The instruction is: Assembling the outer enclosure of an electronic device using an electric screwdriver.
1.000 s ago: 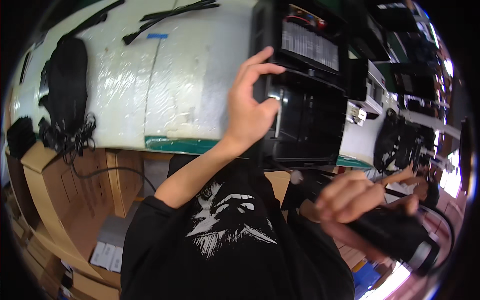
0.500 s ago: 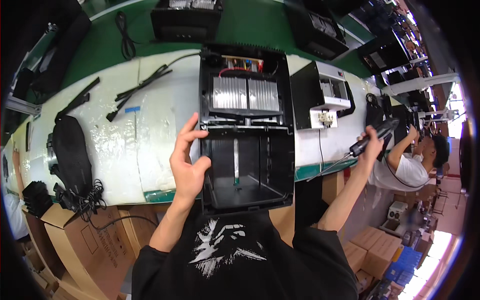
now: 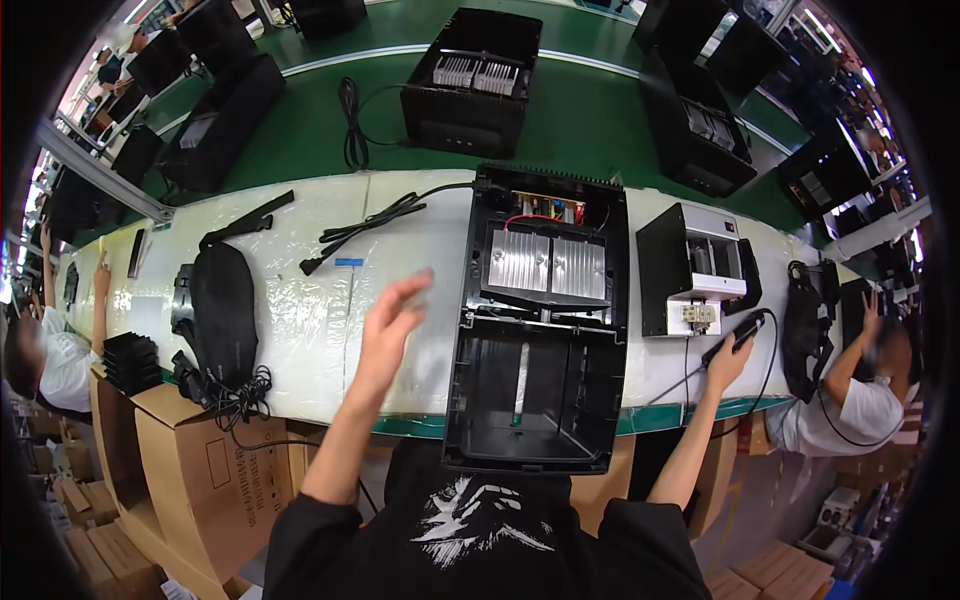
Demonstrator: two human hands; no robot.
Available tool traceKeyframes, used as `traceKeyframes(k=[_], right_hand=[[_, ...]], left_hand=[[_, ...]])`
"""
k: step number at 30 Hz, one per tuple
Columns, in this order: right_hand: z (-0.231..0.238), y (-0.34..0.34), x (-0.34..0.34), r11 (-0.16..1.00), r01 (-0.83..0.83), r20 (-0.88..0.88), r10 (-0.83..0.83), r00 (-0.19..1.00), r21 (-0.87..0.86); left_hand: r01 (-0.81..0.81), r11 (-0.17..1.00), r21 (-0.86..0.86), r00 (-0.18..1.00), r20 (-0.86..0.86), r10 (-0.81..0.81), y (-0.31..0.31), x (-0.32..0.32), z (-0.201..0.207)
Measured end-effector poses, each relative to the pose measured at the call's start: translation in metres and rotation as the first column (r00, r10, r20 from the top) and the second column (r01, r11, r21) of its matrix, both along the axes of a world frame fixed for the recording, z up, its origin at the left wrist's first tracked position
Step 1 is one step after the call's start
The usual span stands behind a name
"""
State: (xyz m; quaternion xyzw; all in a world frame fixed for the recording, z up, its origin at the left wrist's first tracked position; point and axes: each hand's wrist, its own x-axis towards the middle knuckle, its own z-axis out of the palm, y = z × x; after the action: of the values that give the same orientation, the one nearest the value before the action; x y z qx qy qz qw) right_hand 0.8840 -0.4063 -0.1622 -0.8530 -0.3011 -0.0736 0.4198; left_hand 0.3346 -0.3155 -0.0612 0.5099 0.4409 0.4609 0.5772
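In front of me lies an open black casing (image 3: pixel 535 395). Its far half holds two silver ribbed metal blocks (image 3: pixel 520 262) and a circuit board (image 3: pixel 548 209) with a red wire; the near half is a hollow bay. My left hand (image 3: pixel 388 335) hovers left of the casing, fingers apart and slightly blurred, touching nothing. To the right, my right hand (image 3: pixel 730 365) grips a black electric screwdriver (image 3: pixel 742 333), its long shaft slanting down to the left. Just beyond it stands a black and white screw feeder (image 3: pixel 700 262).
A black power cord (image 3: pixel 375 220) runs from the casing across the white tabletop. A black padded piece (image 3: pixel 223 320) with bundled cables lies left, above a cardboard box (image 3: pixel 215 470). Similar black casings (image 3: pixel 470 125) stand on the green surface behind. Co-workers (image 3: pixel 865 415) sit at both sides.
My left hand has come off the casing's left edge and moved away from it. My right hand has carried the screwdriver close to the screw feeder. The whole view has shifted.
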Motion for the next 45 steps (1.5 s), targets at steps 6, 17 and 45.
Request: traceKeyframes(k=[6,17,45], right_hand=[[0.011,-0.018,-0.006,0.971,0.115,0.112,-0.094,0.989,-0.208],[0.049,-0.079,-0.218,0.654,-0.522,-0.285,0.732,0.619,0.548],[0.307,0.066,-0.468,0.104,-0.913,0.661,0.722,-0.203,-0.394]], left_hand=[[0.021,0.743,0.670,0.240,-0.724,0.646,0.097,-0.022,-0.048],[0.219,0.936,-0.275,0.860,-0.399,-0.319,0.045,0.012,0.009],[0.124,0.992,-0.037,0.418,0.908,-0.019,-0.023,-0.017,0.013]])
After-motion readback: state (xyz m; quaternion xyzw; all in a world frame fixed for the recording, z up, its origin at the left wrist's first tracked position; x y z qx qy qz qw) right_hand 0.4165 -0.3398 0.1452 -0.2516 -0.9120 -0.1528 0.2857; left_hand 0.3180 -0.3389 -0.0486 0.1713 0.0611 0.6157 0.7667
